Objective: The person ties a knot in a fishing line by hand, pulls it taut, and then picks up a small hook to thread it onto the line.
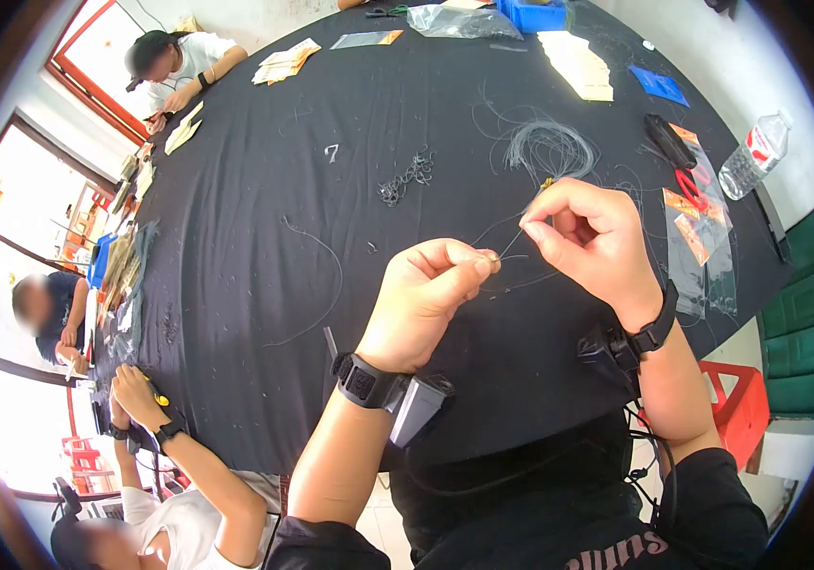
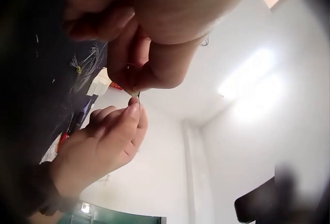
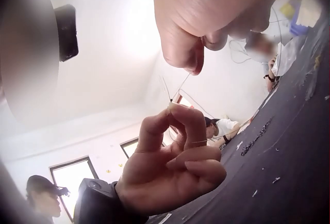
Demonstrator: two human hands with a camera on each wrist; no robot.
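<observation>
My left hand (image 1: 426, 299) pinches a small dark item with thin line at its thumb and fingertip; in the right wrist view a tiny dark knot or hook (image 3: 171, 101) shows just above the left fingertips. Up and to the right, my right hand (image 1: 597, 242) pinches a thin line (image 1: 511, 245) that runs down to the left hand. In the left wrist view the two hands look close together, the left hand (image 2: 160, 54) above the right hand (image 2: 103, 146). What the item is, I cannot tell.
On the black cloth (image 1: 236, 237) lie a coil of line (image 1: 549, 147), a pile of dark hooks (image 1: 407, 178) and a loose strand (image 1: 340, 275). At the right are red scissors (image 1: 692, 190), plastic packets (image 1: 701, 256) and a bottle (image 1: 755, 154). Several people sit around the left side.
</observation>
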